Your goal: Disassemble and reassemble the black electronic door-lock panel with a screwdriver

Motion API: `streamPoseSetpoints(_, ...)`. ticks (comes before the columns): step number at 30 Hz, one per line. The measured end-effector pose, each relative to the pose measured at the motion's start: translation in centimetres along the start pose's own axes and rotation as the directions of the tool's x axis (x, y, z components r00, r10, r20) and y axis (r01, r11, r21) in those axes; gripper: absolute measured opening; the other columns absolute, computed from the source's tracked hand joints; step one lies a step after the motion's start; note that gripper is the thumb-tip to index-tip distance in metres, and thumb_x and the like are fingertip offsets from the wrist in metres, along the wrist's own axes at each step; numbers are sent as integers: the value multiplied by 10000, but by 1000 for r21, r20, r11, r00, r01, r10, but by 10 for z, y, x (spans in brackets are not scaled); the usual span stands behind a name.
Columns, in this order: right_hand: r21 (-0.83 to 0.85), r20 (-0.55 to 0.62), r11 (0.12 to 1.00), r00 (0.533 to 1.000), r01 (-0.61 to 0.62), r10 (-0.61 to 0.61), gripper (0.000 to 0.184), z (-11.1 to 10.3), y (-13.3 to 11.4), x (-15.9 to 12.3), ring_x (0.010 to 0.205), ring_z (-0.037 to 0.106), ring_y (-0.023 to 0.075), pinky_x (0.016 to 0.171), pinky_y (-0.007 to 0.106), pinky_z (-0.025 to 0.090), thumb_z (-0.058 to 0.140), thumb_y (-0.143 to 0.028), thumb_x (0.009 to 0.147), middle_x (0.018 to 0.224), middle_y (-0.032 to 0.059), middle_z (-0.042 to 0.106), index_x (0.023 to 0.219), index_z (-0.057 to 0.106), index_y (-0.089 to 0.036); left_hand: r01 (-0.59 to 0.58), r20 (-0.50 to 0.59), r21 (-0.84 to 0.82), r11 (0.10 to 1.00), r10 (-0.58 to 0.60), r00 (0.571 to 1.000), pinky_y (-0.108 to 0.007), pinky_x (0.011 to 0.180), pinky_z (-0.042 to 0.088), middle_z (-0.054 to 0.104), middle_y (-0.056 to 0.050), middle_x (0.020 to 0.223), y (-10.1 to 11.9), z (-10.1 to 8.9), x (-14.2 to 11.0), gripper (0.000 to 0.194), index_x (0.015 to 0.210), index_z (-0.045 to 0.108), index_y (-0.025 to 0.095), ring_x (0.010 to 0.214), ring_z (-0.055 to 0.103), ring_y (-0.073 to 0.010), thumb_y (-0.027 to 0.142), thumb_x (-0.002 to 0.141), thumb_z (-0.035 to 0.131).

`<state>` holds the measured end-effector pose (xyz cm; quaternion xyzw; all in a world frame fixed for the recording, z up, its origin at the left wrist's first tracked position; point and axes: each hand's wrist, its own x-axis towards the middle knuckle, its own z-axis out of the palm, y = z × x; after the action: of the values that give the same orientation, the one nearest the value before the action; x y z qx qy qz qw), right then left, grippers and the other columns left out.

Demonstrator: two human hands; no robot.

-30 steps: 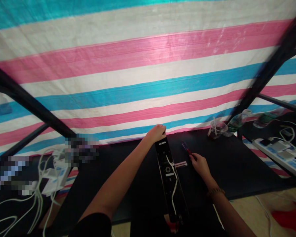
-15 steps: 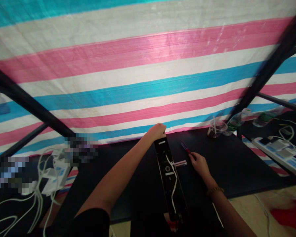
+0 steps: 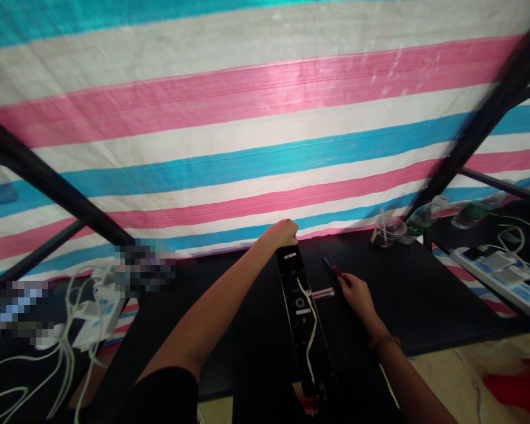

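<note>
A long narrow black panel (image 3: 298, 338) slants across the table from near my body toward the striped sheet. A white cable (image 3: 312, 330) runs along its face, with a few small white labels. My left hand (image 3: 285, 234) is closed round the panel's far end, its fingers partly hidden behind the edge. To the right, my right hand (image 3: 355, 291) is closed on a slim tool (image 3: 337, 271) with a red part near the fingers and a purplish far end. The tool's exact kind cannot be made out. Between panel and hand lies a small pinkish, shiny slim object (image 3: 323, 293).
The black table (image 3: 424, 300) backs onto a striped sheet (image 3: 256, 171). A plastic cup with a straw (image 3: 387, 231) and a clear bottle (image 3: 417, 227) stand at the back right. White power strips lie on the right (image 3: 499, 277) and left (image 3: 98, 321), with tangled cables.
The view has shifted very slightly. Both hands keep the same hold and place, and the panel has not visibly moved.
</note>
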<state>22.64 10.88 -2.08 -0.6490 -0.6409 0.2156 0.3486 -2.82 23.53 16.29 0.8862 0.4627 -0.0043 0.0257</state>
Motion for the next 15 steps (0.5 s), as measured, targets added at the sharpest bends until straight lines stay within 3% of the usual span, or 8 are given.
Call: streamPoseSetpoints(15,-17,-2,1000,1000,-8,8,378,1,0,0,900,702,307,821,405,509,462,-416,893,1013,156,751,1007,732,-177,-46,-142,-101,994,31,989,-274,708,486,692,-76,856,-12,20,-8,154,822,704,156,795,641,-188,157,756,564)
